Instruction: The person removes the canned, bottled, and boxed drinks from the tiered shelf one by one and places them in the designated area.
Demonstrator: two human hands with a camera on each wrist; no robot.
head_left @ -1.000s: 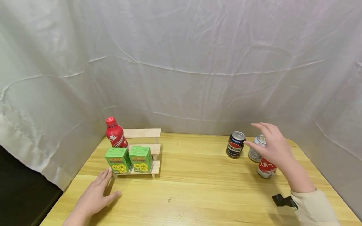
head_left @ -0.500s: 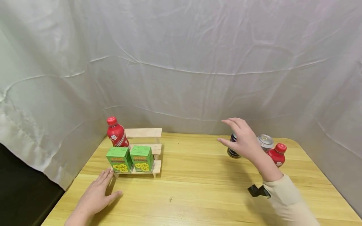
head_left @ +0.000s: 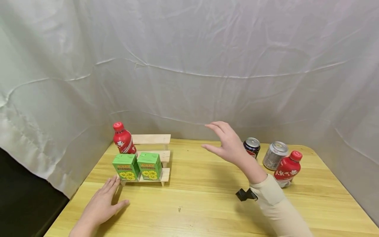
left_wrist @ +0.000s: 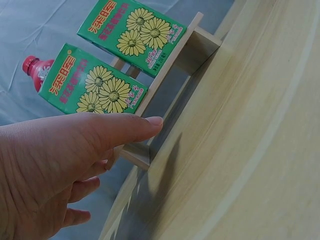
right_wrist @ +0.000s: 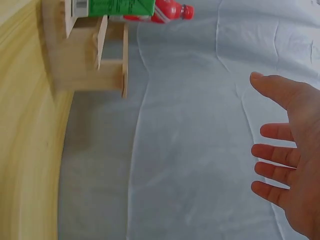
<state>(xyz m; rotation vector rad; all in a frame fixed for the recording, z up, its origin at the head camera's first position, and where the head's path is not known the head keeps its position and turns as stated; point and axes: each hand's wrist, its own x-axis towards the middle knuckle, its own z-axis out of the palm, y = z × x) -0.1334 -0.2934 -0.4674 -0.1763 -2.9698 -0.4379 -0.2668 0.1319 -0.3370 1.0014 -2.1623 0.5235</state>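
In the head view my right hand (head_left: pixel 229 143) hangs over the middle right of the table, fingers and thumb apart, holding nothing. My left hand (head_left: pixel 100 202) lies at the near left corner of a small stepped wooden rack (head_left: pixel 164 156), its fingertips beside the rack's front. Two green drink cartons (head_left: pixel 149 167) with yellow flowers stand side by side on the lowest step. Behind them a red bottle (head_left: pixel 123 141) stands upright at the rack's left. In the left wrist view the left thumb extends just in front of a carton (left_wrist: pixel 92 85); whether it touches is unclear.
On the right of the table (head_left: pixel 183 217) stand a dark cola can (head_left: pixel 252 146), partly hidden by the right arm, a silver can (head_left: pixel 275 155) and another red bottle (head_left: pixel 287 169). A pale cloth (head_left: pixel 207 98) hangs behind and at both sides.
My right hand has moved left, away from the cans and the right-hand bottle, passing in front of the dark can. The left hand stays at the rack.
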